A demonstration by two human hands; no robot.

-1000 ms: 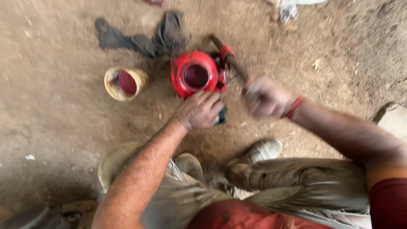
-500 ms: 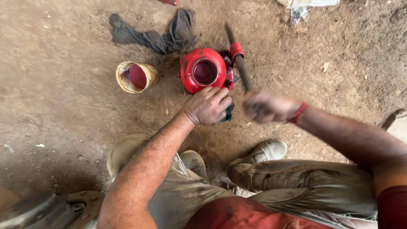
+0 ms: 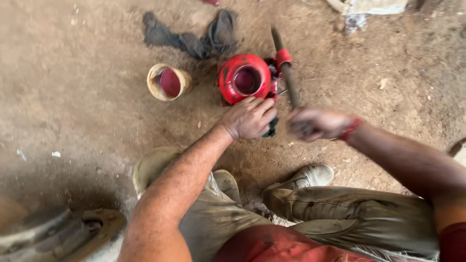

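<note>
A red round machine part (image 3: 245, 80) with a dark central hole sits on the dirt floor. My left hand (image 3: 250, 118) rests on its near edge, fingers curled over a dark piece below it. My right hand (image 3: 314, 124), blurred, is closed around the lower end of a long dark tool handle (image 3: 286, 73) with a red band, which slants up beside the red part. A red band circles my right wrist.
A small tan cup (image 3: 168, 82) with a red inside stands left of the red part. A dark rag (image 3: 194, 36) lies behind it. My legs and a white shoe (image 3: 310, 175) are below. Grey metal discs (image 3: 58, 233) lie at bottom left.
The view has shifted, so everything sits further right. My right hand has moved along the handle and stays blurred. My left hand keeps its place on the red part.
</note>
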